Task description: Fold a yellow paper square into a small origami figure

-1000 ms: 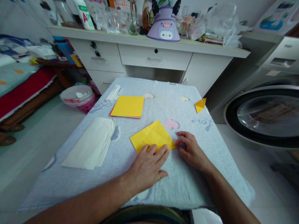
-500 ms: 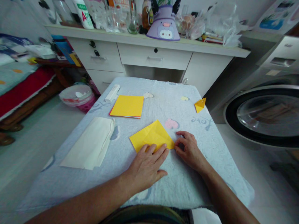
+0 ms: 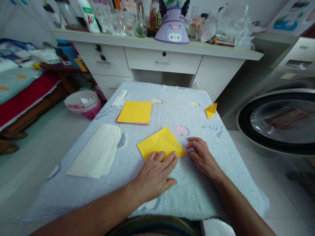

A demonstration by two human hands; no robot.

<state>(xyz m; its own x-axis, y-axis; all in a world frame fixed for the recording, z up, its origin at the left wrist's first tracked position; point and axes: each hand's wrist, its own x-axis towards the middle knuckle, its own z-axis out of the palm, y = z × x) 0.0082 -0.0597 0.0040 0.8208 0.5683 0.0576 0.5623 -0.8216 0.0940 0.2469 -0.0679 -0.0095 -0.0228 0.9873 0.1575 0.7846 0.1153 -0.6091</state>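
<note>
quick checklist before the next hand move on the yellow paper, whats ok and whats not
1. Left hand pressing on folded yellow sheet: ok, fingers lie over its near part.
2. Right hand touching the sheet's right corner: cannot tell, fingertips are right beside it.
3. Sheet's whole near edge visible: not ok, left hand covers part.
4. Paper stack apart from the sheet: ok.
5. Small folded piece apart from right hand: ok.

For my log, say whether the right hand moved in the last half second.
Yes: the right hand has shifted slightly right, judged against the printed pink heart.
</note>
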